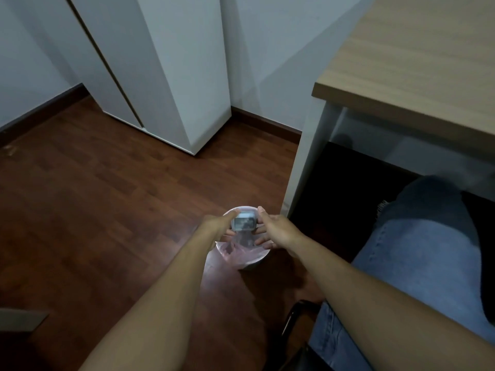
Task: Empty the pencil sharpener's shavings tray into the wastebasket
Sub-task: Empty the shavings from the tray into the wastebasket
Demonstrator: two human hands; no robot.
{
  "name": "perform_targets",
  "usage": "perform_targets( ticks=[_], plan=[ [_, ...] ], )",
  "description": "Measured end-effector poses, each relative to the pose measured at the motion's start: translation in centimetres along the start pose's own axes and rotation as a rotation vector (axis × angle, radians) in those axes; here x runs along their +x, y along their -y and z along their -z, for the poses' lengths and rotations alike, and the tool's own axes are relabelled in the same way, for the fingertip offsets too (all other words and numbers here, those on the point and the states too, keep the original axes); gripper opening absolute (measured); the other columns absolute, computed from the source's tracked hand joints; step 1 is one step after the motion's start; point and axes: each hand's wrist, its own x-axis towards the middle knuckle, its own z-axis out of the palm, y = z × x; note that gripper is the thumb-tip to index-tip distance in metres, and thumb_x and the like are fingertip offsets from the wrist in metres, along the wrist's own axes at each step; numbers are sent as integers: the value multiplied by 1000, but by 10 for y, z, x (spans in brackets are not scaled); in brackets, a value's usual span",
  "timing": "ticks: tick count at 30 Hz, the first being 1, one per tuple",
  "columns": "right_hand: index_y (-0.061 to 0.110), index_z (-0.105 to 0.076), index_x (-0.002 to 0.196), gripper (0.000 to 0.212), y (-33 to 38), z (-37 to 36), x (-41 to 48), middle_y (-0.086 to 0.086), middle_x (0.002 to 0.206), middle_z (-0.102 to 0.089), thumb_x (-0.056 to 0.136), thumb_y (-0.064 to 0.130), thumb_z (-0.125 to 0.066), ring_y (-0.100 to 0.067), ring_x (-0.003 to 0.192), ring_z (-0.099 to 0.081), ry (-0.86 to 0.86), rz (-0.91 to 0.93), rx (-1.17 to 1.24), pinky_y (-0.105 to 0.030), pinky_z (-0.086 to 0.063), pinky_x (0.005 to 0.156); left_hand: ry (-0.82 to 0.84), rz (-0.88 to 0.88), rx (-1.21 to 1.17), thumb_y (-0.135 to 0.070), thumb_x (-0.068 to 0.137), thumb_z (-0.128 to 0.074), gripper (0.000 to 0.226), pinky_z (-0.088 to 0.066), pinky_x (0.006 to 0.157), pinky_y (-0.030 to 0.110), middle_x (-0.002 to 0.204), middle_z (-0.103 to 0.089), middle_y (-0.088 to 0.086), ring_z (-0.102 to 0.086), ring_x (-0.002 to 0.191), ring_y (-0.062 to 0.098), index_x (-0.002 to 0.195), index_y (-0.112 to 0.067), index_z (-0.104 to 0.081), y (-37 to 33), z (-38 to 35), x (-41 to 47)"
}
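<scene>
My left hand (217,226) and right hand (277,228) both grip a small grey pencil sharpener (243,222) between them, fingers closed on its opposite sides. I cannot tell whether its shavings tray is in or out. Directly below my hands stands the wastebasket (241,257), lined with a pale plastic bag, on the dark wooden floor (107,199). To the right of my right hand are a desk (417,84) and my jeans-clad leg (417,263).

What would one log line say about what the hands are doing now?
step: emptying | left hand: holds sharpener | right hand: holds sharpener | where: above wastebasket on floor | shavings: cannot tell
</scene>
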Motion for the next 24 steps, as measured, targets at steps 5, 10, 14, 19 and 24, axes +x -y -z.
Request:
perform_targets(
  ticks=[5,10,14,19,24],
  plan=[
    [8,-70,142,65,-1,1,2,-18,126,-82,115,59,-39,-25,80,-78,-3,-8,-36,-29,-57,63,4,-19,35,-60,103,-69,65,-40,53,26,124,-86,17,-71,71,16,136,-5,-76,-5,-2,-8],
    [4,-69,144,66,1,2,3,-19,128,-81,116,56,-37,-30,87,-80,0,-5,-70,-32,-58,67,22,-60,25,-54,106,-68,64,-48,35,22,133,-82,22,-66,67,14,139,0,-73,-8,-2,-12],
    [11,-68,147,64,8,5,-4,-14,124,-82,117,57,-35,-28,92,-83,13,17,-87,-29,-59,67,47,-46,18,-65,100,-69,66,-61,82,31,121,-88,15,-72,73,17,132,-7,-78,-7,5,-11],
    [11,-70,134,64,20,11,-8,-9,119,-81,110,66,-48,-22,95,-83,-28,88,-100,-32,-65,75,89,-100,34,-70,94,-73,59,-49,86,39,110,-90,4,-77,92,18,121,-17,-82,-15,24,-20],
    [13,-62,133,49,43,14,-22,-6,119,-79,102,48,-76,-17,81,-80,-101,202,-54,-26,-62,67,136,-288,-33,-59,94,-82,52,-47,69,28,122,-87,0,-85,99,17,129,-20,-79,-26,46,-40]
  ],
)
